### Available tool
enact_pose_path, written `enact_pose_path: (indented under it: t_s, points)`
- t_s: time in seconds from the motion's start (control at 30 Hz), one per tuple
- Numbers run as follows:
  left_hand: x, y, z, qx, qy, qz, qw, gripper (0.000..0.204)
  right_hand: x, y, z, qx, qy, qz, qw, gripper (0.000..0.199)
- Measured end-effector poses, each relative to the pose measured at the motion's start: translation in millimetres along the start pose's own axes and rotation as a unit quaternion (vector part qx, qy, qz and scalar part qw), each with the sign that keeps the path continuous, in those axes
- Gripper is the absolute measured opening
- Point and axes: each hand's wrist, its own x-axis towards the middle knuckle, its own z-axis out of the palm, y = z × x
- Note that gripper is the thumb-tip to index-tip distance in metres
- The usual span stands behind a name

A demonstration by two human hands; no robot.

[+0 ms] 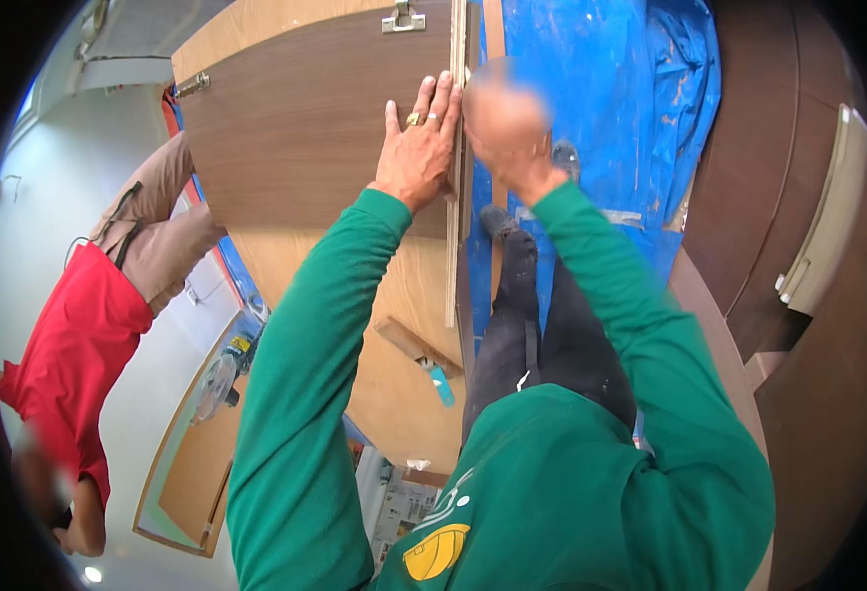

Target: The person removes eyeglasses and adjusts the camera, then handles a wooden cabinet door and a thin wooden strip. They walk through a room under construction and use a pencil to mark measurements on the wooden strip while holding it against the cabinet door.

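My left hand (418, 148) lies flat on a dark brown wood-grain panel (305, 128), close to its right edge. Its fingers are stretched toward the far end, with rings on two of them. Beside the panel's pale edge (452, 266), my right hand (508, 123) is bent at the wrist. Blur covers its fingers, so whether it grips anything is hidden. Metal hinges sit on the panel, one (404, 18) at the far edge and another (194, 85) at the left corner.
A light plywood surface (394, 414) bears a wooden block (416, 341) and a turquoise-handled scraper (440, 384). Blue sheeting (591, 98) covers the floor. Brown boards (828, 394) stand right, with a pale strip (828, 217). A person in red (79, 325) is at left, near a power tool (222, 379).
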Motion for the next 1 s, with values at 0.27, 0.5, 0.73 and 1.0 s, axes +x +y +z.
enact_pose_path:
  t_s: [0.27, 0.5, 0.73, 1.0]
  points:
    - [-1.2, -4.4, 13.3, 0.001, 0.035, 0.016, 0.999, 0.154, -0.8, 9.1, 1.0, 0.018, -0.014, -0.004, 1.000, 0.018]
    - [-21.7, -4.7, 27.1, 0.008, 0.055, 0.009, 0.998, 0.153, -134.7, -91.8, -28.0, 0.092, -0.099, 0.029, 0.990, 0.017]
    - [-42.1, -11.5, 48.8, -0.002, 0.071, -0.001, 0.997, 0.142, -222.3, -152.0, -44.0, 0.121, -0.258, 0.054, 0.957, 0.020]
    - [-58.4, -15.7, 65.5, -0.011, 0.067, -0.003, 0.998, 0.150, -117.1, -94.9, -22.0, 0.081, -0.005, 0.070, 0.994, 0.025]
